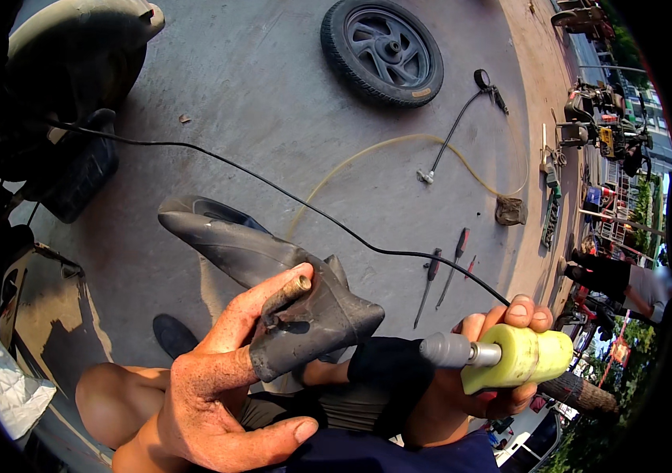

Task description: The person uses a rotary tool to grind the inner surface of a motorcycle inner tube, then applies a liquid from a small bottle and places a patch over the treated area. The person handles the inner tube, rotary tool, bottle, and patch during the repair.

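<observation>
My left hand (194,394) holds a limp black rubber inner tube (229,248), stretched over its fingers, with the thumb apart below it. A short brassy valve stem (289,293) stands up from the tube by my index finger. In my right hand (519,315) is a yellow-green electric grinder (529,356), gripped around its body. Its grey rounded tip (442,349) points left toward the tube, with a gap between them. A black cord (328,219) runs past the tool and across to the far left.
A wheel with its tyre (387,51) lies on the grey floor (225,94) ahead. Right of it are an air gauge with hose (482,79), a yellowish hose (367,150) and screwdrivers (431,272). A scooter (76,71) stands at left; a person (628,284) is at far right.
</observation>
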Demonstrator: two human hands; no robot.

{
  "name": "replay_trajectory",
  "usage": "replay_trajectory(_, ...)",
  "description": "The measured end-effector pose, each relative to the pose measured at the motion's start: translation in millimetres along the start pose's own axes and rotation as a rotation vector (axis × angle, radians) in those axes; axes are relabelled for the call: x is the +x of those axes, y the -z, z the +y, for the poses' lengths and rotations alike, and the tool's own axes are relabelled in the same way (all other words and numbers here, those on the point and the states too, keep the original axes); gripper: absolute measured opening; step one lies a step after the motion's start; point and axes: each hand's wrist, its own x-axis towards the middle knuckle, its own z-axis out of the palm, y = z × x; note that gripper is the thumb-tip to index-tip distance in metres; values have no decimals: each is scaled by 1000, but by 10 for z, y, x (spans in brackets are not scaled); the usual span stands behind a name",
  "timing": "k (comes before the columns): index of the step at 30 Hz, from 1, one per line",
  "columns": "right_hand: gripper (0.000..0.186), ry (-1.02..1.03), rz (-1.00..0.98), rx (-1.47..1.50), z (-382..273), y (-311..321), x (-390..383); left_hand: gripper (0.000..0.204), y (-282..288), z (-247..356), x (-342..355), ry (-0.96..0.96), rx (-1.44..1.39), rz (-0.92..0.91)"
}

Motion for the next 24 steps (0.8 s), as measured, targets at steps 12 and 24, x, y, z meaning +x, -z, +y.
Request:
replay_trajectory(12,71,-30,-91,-195,141,-126,-141,65,31,38,98,167,-8,65)
replay_trajectory(24,64,-99,-235,-316,162,-188,-119,64,101,-25,86,83,12,-37)
